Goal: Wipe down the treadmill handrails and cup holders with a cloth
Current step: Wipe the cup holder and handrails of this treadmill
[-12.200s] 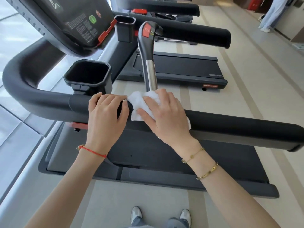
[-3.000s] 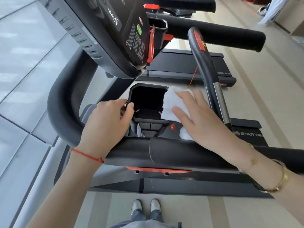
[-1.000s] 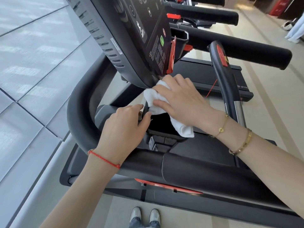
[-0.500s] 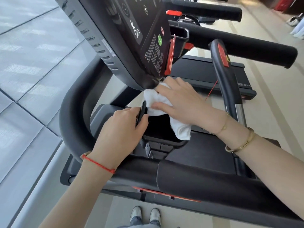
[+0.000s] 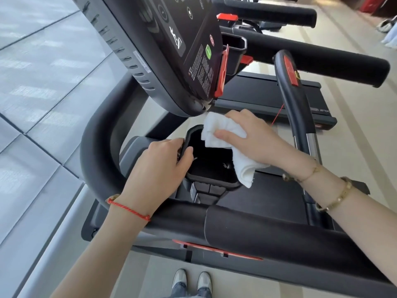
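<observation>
A black cup holder [image 5: 211, 181] sits under the treadmill console, just beyond the near black handrail [image 5: 257, 231]. My left hand [image 5: 159, 168] grips the cup holder's left rim, thumb hooked inside. My right hand [image 5: 253, 136] holds a crumpled white cloth [image 5: 223, 134] against the holder's far right rim; one end of the cloth hangs down over the right edge. The holder's dark inside is partly hidden by the cloth.
The tilted console [image 5: 171, 50] overhangs the cup holder closely. A curved grip bar with a red button [image 5: 294, 100] rises at the right. A second cup holder [image 5: 235, 48] and the far handrail [image 5: 322, 59] lie beyond. My shoes [image 5: 191, 280] stand on the floor below.
My right hand has slid the cloth a little along the far rim of the cup holder, from under the console toward the right. My left hand keeps its grip on the left rim.
</observation>
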### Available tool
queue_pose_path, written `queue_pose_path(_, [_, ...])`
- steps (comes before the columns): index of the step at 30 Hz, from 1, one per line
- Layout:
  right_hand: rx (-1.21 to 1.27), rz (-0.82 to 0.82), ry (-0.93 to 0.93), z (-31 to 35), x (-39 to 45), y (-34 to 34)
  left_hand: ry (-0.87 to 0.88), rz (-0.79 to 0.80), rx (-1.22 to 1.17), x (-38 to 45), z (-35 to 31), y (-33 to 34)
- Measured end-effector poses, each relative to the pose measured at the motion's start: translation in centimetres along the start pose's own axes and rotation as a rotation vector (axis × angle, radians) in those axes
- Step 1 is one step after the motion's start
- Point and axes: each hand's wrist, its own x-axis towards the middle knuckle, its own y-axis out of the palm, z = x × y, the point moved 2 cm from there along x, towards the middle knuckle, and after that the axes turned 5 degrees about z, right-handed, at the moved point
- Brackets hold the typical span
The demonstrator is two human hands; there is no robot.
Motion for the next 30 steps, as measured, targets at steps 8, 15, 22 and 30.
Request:
queue_pose_path(8, [0.168,-0.001,0.249,-1.3,-4.4,1.3,0.006,-0.008,0.032,0.1,0.0,0.0])
queue_pose_path(15, [0.208,0.023,0.291,-0.6,-3.6,0.9,-0.025,-0.007,0.06,0.4,0.2,0.3])
queue_pose_path(22, [0.278,0.032,0.345,0.0,-6.5,2.1,-0.005,-0.036,0.101,0.4,0.0,0.3])
queue_pose_path(30, [0.212,0.033,0.356,0.2,-5.9,2.1,0.015,-0.065,0.108,0.3,0.1,0.3])
